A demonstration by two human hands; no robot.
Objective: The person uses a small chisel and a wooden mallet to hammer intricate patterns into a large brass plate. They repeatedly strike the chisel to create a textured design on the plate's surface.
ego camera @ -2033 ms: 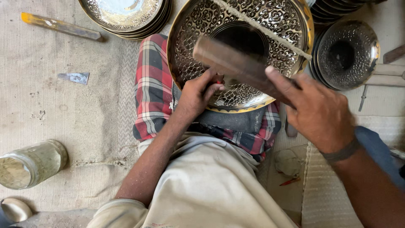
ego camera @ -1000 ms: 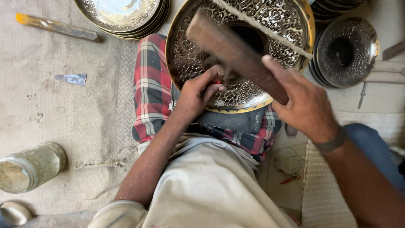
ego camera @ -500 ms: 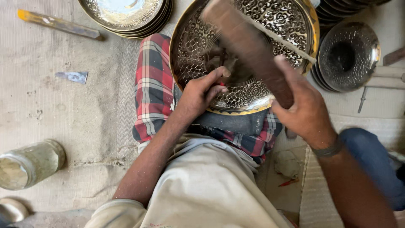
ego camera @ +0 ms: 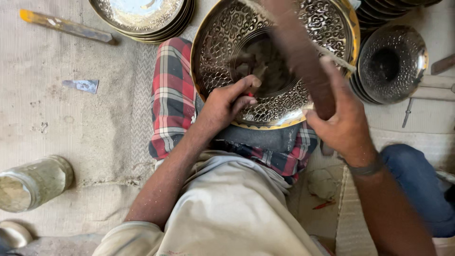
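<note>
A large round embossed brass plate (ego camera: 284, 42) is propped on a lap covered by red checked cloth (ego camera: 170, 95). At its near rim, the left hand (ego camera: 227, 102) is pinched around a small punch, mostly hidden. Beside it, the right hand (ego camera: 343, 125) is clenched around a blurred brown wooden mallet (ego camera: 303, 61) raised over the plate. The left fingers could be struck if the mallet were swung off-line; the plate could be marred by a slipped punch.

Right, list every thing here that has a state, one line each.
Left hand: pinching a small tool against the tray's pattern.
Right hand: gripping a wooden mallet, raised and blurred.
Embossed tray: tilted on the lap.
Bowls at right: stacked.
Plates at top: stacked.
Jar: lying on its side.
</note>
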